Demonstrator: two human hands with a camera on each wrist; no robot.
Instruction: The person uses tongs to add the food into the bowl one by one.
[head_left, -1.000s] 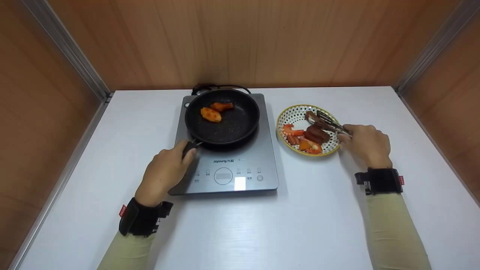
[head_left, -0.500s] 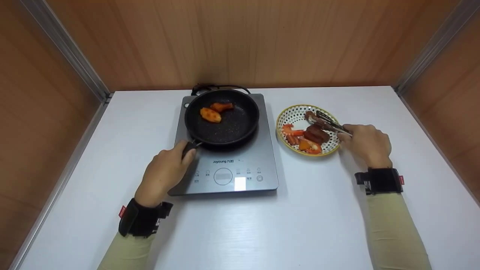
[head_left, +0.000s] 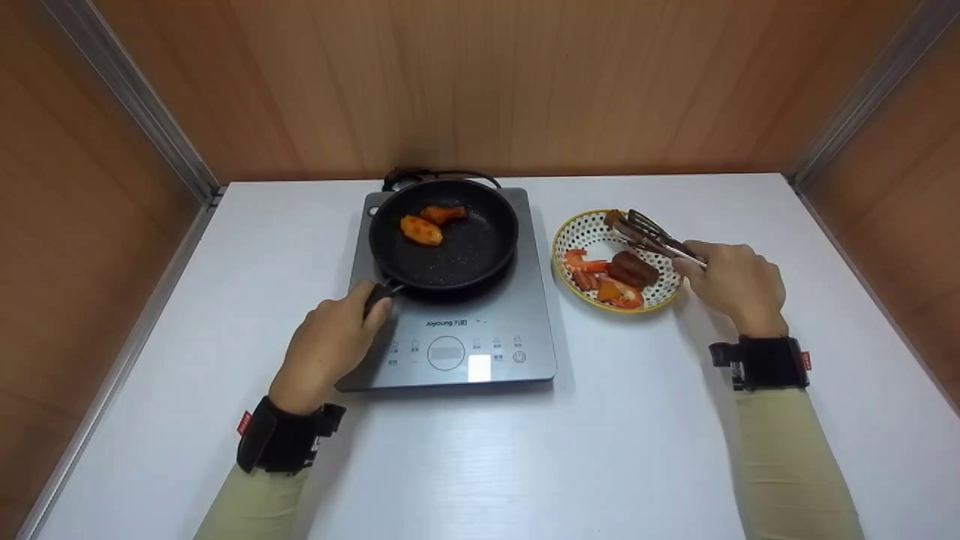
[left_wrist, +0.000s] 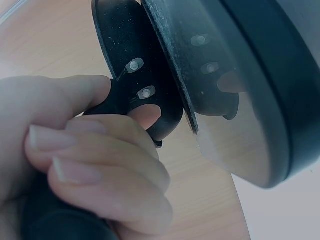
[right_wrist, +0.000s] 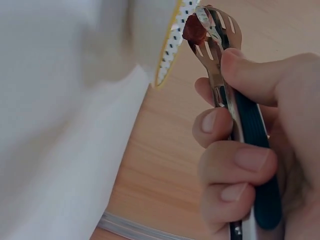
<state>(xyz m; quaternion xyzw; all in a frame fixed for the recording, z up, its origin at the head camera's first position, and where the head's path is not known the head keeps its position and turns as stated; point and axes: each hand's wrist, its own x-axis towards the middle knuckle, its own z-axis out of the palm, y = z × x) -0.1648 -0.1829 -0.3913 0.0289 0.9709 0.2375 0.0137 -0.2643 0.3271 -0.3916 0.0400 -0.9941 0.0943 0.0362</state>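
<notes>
My left hand (head_left: 330, 341) grips the black handle (left_wrist: 60, 225) of a frying pan (head_left: 469, 259), which sits on an induction cooktop (head_left: 491, 311). In the pan lie an orange-brown chicken wing (head_left: 421, 230) and a small drumstick (head_left: 444, 214). Over at the right, my right hand (head_left: 739, 285) holds metal tongs (right_wrist: 252, 130) with dark grips, fingers wrapped around both arms. Between the fork-like tips is a brown piece of food (right_wrist: 194, 30), over the far side of a dotted, yellow-rimmed plate (head_left: 561, 274). Another brown chunk (head_left: 634, 268) and red-orange shrimp pieces (head_left: 585, 262) lie on that plate.
The cooktop's touch panel (head_left: 446, 352) faces the near side, with a black cord (head_left: 442, 172) behind it. Wooden panels (head_left: 585, 90) enclose the white table (head_left: 480, 450) at the back and sides.
The tongs and the brown piece have risen slightly and shifted toward the plate's far rim, away from the other brown chunk. The left hand and pan stay in place.
</notes>
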